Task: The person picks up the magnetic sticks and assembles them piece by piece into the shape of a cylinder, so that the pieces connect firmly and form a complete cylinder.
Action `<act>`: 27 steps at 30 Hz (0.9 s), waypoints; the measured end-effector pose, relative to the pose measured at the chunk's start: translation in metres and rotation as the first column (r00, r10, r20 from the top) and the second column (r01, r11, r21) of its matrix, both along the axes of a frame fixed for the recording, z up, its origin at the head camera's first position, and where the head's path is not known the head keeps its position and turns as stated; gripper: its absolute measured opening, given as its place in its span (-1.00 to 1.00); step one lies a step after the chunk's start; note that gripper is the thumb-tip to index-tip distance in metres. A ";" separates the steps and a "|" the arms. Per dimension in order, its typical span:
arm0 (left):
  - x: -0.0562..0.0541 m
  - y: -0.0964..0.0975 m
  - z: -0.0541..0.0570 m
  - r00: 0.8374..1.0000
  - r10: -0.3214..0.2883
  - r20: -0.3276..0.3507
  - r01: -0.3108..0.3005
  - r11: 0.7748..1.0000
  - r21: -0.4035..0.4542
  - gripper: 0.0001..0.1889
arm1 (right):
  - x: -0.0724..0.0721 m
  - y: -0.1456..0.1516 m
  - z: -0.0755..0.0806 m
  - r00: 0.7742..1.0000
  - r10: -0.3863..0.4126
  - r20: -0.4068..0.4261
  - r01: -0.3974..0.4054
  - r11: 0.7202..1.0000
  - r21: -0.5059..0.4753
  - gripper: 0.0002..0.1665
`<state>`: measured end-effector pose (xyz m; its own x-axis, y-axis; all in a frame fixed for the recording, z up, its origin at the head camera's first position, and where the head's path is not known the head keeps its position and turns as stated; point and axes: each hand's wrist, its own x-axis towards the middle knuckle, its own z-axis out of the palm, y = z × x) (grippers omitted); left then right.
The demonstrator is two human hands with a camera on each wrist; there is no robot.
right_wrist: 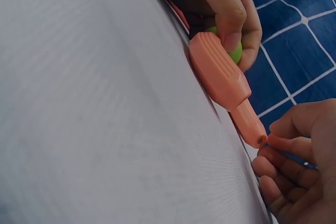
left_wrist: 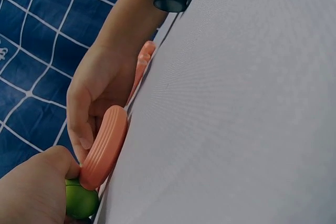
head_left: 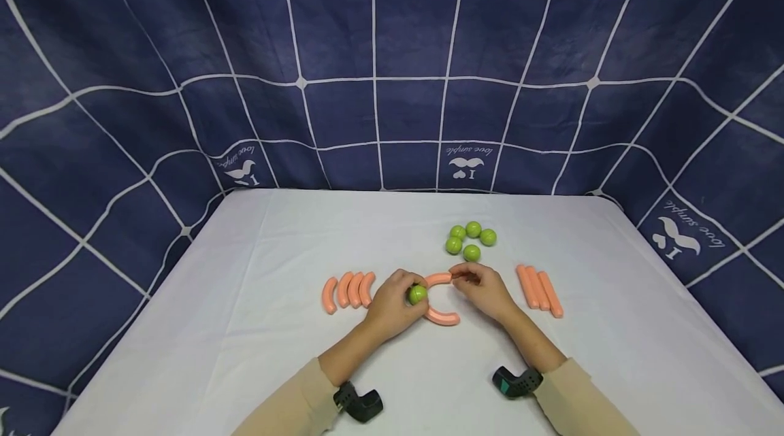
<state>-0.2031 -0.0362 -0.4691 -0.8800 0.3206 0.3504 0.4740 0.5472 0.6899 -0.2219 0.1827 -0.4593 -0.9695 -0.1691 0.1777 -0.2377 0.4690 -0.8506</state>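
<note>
My left hand (head_left: 395, 307) grips a small green ball (head_left: 418, 294) between thumb and fingers. Two curved orange ribbed pieces, an upper one (head_left: 438, 279) and a lower one (head_left: 444, 317), extend from beside the ball toward the right; whether they are joined to it is hidden by the fingers. At the upper piece's free end, where a small hole shows in the right wrist view, sit the fingertips of my right hand (head_left: 484, 290). Those fingers are loosely bent and look to touch the end without pinching it. The lower curved piece (right_wrist: 218, 72) lies nearer in the right wrist view.
Several curved orange pieces (head_left: 349, 290) lie left of the left hand. Straight orange pieces (head_left: 539, 290) rest right of the right hand. Several green balls (head_left: 471, 252) are grouped farther back. A white cloth (head_left: 275, 354) covers the table, with a blue checked curtain (head_left: 410, 109) behind.
</note>
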 end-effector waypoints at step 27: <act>-0.002 0.001 -0.002 1.000 -0.007 0.015 0.007 1.000 -0.016 -0.79 | -0.039 0.039 0.026 0.982 -0.182 -0.058 0.178 0.982 -0.068 -0.71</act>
